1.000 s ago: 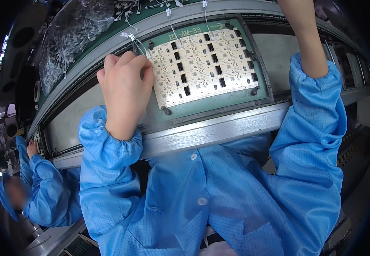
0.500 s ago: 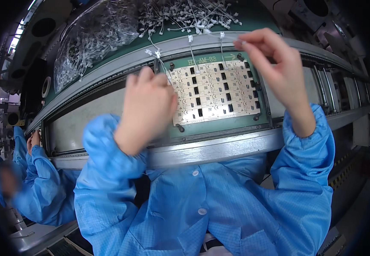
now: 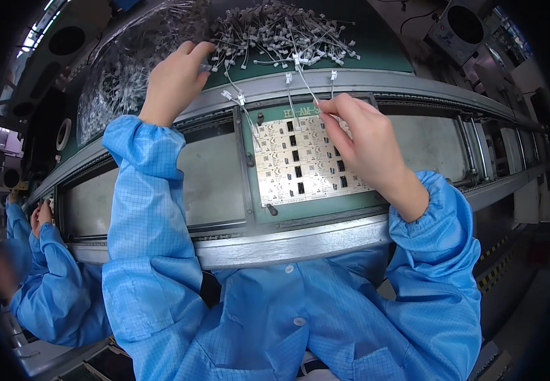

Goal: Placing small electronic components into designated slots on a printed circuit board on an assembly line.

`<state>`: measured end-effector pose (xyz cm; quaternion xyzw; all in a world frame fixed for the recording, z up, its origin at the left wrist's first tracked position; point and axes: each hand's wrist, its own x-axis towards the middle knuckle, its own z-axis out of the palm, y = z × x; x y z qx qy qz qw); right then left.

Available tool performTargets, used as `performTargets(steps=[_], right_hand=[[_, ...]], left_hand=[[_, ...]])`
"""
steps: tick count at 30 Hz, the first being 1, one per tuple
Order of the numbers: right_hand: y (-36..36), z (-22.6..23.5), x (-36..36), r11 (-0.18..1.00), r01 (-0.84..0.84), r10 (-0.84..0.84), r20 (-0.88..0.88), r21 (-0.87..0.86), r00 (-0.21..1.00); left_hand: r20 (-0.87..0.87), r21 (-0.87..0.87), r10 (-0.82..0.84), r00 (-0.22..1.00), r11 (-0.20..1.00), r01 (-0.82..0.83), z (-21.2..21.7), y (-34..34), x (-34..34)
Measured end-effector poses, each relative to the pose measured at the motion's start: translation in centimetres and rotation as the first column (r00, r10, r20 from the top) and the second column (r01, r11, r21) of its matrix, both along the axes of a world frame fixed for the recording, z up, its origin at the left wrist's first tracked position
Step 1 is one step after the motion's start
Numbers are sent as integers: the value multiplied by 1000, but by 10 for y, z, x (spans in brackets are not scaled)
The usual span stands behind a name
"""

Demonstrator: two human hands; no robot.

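My right hand (image 3: 370, 141) pinches a thin white connector cable (image 3: 308, 82) over the upper part of a pale circuit board panel (image 3: 279, 176). The cable runs up from the fingertips to a white plug lying across the far rail. My left hand (image 3: 176, 79) reaches past that rail beside a loose pile of white connector cables (image 3: 287, 35). Its thumb and forefinger are apart, with nothing visible between them. Several cables stand attached along the panel's top and left, their loose plugs over the far rail. My right hand hides the panel's right part.
A green carrier (image 3: 313, 208) bears the panel between the far rail and the silver near rail (image 3: 294, 241). A clear plastic bag (image 3: 119, 89) of white cables lies at the far left. A co-worker in blue (image 3: 59, 305) is at lower left.
My left hand has left the panel's left edge and moved up to the cable pile, its fingers opening. My right hand has come left and down over the panel with the cable.
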<state>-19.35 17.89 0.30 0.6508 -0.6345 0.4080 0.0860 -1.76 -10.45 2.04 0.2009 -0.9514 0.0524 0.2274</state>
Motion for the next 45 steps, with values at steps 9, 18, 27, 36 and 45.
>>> performTargets(steps=[9, 18, 27, 36, 45], right_hand=[[-8, -17, 2, 994, -24, 35, -100, 109, 994], [-4, -27, 1, 964, -87, 97, -27, 252, 995], [-3, -19, 3, 961, -80, 110, -101, 264, 989], [7, -12, 12, 953, -62, 136, -237, 296, 962], [-43, 8, -49, 982, 71, -12, -313, 177, 950]], left_hand=[[-36, -124, -163, 986, 980, 157, -5, -9, -11], [-364, 615, 142, 921, 779, 123, 7, 24, -34], [-655, 683, 154, 740, 539, 492, 34, 9, -46], [-568, 173, -224, 792, 908, 381, 23, 96, 11], [-138, -30, -106, 985, 994, 102, -20, 183, 56]])
